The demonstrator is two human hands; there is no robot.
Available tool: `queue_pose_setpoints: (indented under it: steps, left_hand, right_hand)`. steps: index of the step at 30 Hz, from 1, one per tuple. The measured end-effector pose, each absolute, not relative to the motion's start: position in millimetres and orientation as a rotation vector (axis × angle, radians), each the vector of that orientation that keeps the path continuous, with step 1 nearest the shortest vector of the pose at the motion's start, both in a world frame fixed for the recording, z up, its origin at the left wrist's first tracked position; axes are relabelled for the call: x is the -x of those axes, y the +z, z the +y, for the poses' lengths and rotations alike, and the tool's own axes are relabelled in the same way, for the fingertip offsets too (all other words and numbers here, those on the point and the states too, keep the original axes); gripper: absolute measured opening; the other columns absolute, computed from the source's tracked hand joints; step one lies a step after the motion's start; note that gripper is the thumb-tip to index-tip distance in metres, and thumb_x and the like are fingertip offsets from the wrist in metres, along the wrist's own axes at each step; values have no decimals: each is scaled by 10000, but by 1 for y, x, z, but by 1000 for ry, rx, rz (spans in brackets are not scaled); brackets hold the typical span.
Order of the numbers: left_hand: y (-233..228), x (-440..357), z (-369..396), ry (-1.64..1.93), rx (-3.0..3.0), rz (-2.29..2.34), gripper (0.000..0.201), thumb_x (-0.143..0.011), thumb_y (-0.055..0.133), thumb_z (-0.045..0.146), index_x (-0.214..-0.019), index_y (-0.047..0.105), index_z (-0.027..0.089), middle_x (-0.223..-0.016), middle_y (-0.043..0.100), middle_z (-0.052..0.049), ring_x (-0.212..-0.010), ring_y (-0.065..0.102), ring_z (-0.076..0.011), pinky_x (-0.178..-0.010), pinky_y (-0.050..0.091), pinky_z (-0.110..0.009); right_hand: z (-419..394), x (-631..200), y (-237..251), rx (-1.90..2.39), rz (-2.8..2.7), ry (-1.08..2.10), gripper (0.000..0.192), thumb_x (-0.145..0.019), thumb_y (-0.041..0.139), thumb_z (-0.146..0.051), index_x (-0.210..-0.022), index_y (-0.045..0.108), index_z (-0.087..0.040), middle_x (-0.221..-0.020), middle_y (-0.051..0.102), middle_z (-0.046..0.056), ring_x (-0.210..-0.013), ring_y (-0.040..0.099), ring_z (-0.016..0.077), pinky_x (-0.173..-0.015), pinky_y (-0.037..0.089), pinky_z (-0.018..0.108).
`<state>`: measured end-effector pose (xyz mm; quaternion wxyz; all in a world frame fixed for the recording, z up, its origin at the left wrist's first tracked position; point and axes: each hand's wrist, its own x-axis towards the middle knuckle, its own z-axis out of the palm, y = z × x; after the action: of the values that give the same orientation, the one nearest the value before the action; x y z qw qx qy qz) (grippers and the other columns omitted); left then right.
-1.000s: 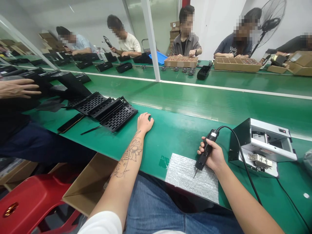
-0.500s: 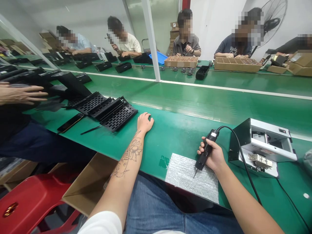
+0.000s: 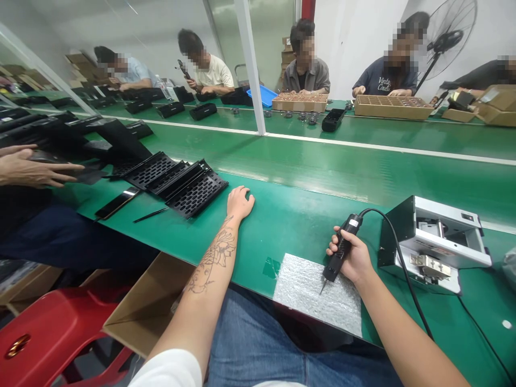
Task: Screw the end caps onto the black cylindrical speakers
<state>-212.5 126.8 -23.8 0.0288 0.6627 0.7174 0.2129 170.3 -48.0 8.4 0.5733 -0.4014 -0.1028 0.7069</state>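
My right hand (image 3: 355, 258) is wrapped round a black electric screwdriver (image 3: 342, 250), its bit pointing down over a sheet of white foam (image 3: 306, 290) at the table's near edge. A cable runs from the tool's top past a grey and black screw feeder (image 3: 437, 242) on the right. My left hand (image 3: 241, 202) rests on the green table (image 3: 274, 226), fingers loosely bent and holding nothing. Just left of it lie black perforated plastic housings (image 3: 197, 188).
A phone (image 3: 117, 203) and a thin black stick (image 3: 150, 215) lie left of the housings. A co-worker's hands (image 3: 32, 169) hold a dark part at far left. Several people sit across the table behind divided cartons (image 3: 391, 107). A cardboard box (image 3: 145, 306) and red stool (image 3: 56, 322) stand below.
The co-worker's hands at left have moved a little right and down, with a dark part now visible between them. Both of my hands and the screwdriver have stayed still.
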Motion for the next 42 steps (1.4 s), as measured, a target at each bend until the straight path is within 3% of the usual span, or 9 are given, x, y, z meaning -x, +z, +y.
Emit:
queue_pose_setpoints:
  steps: [6,42]
  left_hand:
    - [-23,212,127,655,-2043,2212,440,-1007,509,401,-1347,714,214,-1586,610,-121,-1526,488,-339,-1331,361,-495]
    - [-24,212,127,665,-2047,2221,430,-998,521,392,-1340,724,227,-1594,611,-109,-1522,495,-341,-1330,366,-510]
  right_hand:
    - [-48,-170,8,943,-238,1661,299,-737,867,-323,-986,724,-241,-704,644,-17,-566,557,150,-538,534,304]
    - [-48,-172,3,929,-253,1670,335,-740,884,-331,-1011,706,-250,-715,639,-18,-576,572,158,-553,533,311]
